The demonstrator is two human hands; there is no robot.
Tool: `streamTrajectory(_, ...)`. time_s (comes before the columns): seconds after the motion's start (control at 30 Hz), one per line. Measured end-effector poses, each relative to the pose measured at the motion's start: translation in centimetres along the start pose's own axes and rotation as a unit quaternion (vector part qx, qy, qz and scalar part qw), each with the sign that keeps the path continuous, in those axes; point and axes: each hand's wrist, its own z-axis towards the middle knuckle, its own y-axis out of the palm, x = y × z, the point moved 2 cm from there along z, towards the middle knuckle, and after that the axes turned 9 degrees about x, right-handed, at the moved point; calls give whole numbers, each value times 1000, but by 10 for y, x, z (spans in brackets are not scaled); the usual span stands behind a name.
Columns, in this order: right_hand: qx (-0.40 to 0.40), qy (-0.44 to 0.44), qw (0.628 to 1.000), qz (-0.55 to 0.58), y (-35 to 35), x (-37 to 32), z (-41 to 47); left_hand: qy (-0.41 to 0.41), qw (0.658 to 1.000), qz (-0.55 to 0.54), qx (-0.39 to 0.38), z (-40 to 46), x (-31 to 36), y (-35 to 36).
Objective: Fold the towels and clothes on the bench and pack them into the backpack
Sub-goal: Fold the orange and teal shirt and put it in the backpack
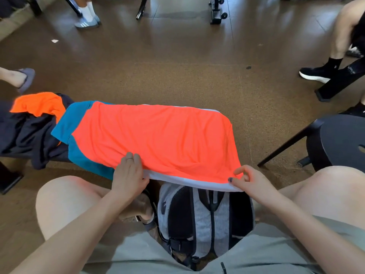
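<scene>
While the person sits with knees apart, a heap of dark clothes with an orange garment on top lies far out to the left of the left hand, on the bench. Just beyond that hand a teal sleeve hangs over the heap's near edge. The left hand grips the near hem of the orange shirt, fingers curled over the cloth and the thumb below it; a ring shows on one finger. Spread flat, the shirt stretches from hand to hand and covers this end of the bench. Below and between the hands, the grey and black backpack stands on the floor between the person's thighs, its upper part hidden under the shirt's pale hem, which droops across its top. The right hand pinches the hem's corner between thumb and forefinger, the other fingers loosely bent. Right of that hand stands a black stool. Beyond both hands, across the brown floor, other people's feet and shoes ring the scene.
</scene>
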Motion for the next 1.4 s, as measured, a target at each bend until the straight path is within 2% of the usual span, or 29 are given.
streamTrajectory(0.03,14,-10,1000,-2,1,0,0,-87,994,-65,-15,0,-5,5)
streamTrajectory(0.07,29,-19,999,-5,3,0,1,-202,969,-137,-44,0,-10,11)
streamTrajectory(0.1,41,-22,999,-5,4,-1,0,-317,917,-228,-87,-1,-14,16)
streamTrajectory(0.17,60,-8,998,6,7,0,1,-481,754,-431,-121,-4,-14,22)
streamTrajectory(0.2,66,2,998,19,9,1,1,-525,676,-499,-137,-6,-11,24)
streamTrajectory(0.23,69,14,997,36,11,2,1,-543,621,-545,-152,-7,-6,25)
streamTrajectory(0.27,69,25,996,49,13,2,0,-552,586,-572,-156,-8,-2,25)
streamTrajectory(0.43,32,67,997,25,18,0,-4,-571,475,-660,-116,-12,12,28)
streamTrajectory(0.5,17,77,997,5,18,-1,-4,-580,441,-677,-102,-14,11,30)
streamTrajectory(0.67,46,69,996,35,15,-4,-2,-599,419,-680,-65,-21,3,36)
streamTrajectory(0.83,96,52,987,115,8,-5,-7,-592,451,-667,-20,-32,0,27)
streamTrajectory(0.97,120,39,992,23,11,1,-6,-592,443,-674,12,-35,-3,17)
streamTrajectory(1.07,114,65,991,-18,12,4,-4,-597,432,-675,24,-37,-1,14)
streamTrajectory(1.27,30,140,988,-55,21,9,-6,-598,430,-676,-17,-46,17,10)
streamTrajectory(1.33,16,151,985,-81,28,9,-9,-588,415,-694,-32,-46,25,8)
streamTrajectory(1.4,19,159,986,-52,37,9,-12,-575,418,-701,-63,-44,34,7)
